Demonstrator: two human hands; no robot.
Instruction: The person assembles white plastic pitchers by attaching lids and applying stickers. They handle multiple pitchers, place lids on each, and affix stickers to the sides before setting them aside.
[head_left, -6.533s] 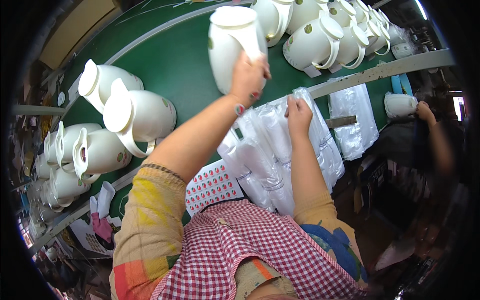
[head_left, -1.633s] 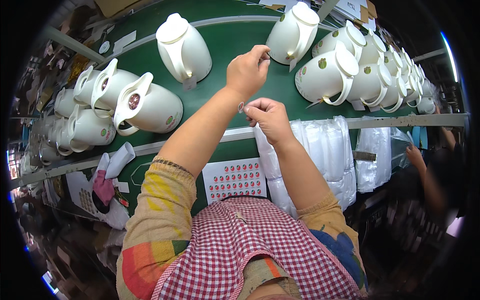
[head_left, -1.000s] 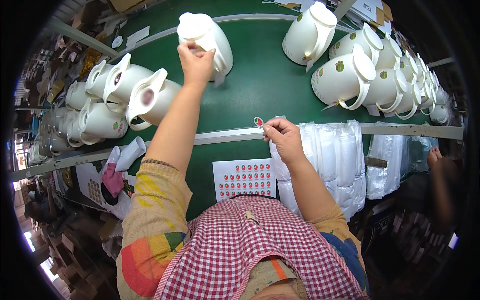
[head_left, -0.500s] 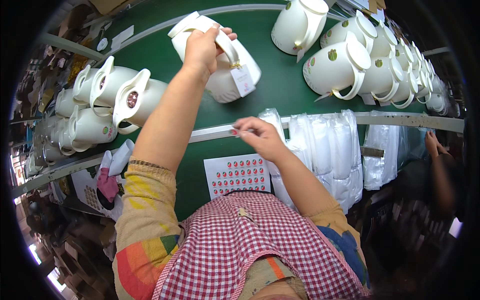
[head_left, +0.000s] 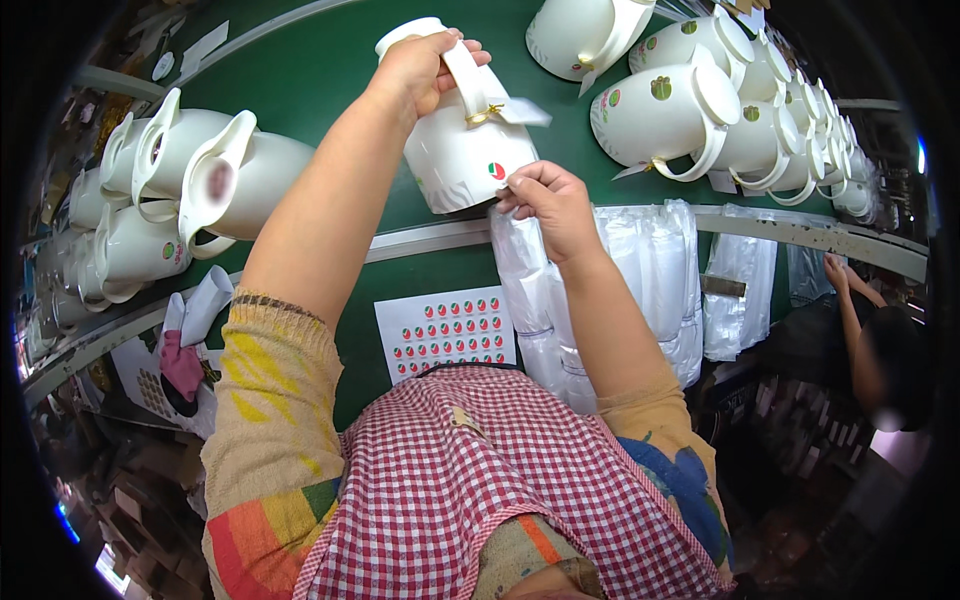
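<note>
My left hand (head_left: 420, 72) is closed round the handle of a white thermos jug (head_left: 445, 150), which is tilted over the green work table. A white tag (head_left: 525, 112) hangs from the handle on a gold tie. My right hand (head_left: 552, 205) is at the jug's lower side, thumb and forefinger pinched at the edge of a small round red-and-green sticker (head_left: 497, 171). The sticker lies against the white surface; how firmly it sits I cannot tell. Below, a white sheet (head_left: 385, 335) carries rows of matching stickers.
Several white jugs lie on their sides at left (head_left: 265, 180), and more stand or lean at right (head_left: 650, 115). Bundles of clear plastic bags (head_left: 645, 270) hang over the metal table rail (head_left: 420, 240). A pink cloth (head_left: 180, 365) is at lower left. Another person's arm (head_left: 855, 320) shows at far right.
My right hand has moved up from the rail to the jug, bringing the sticker against its side. The jug has turned slightly in my left hand, and its tag has swung to the right.
</note>
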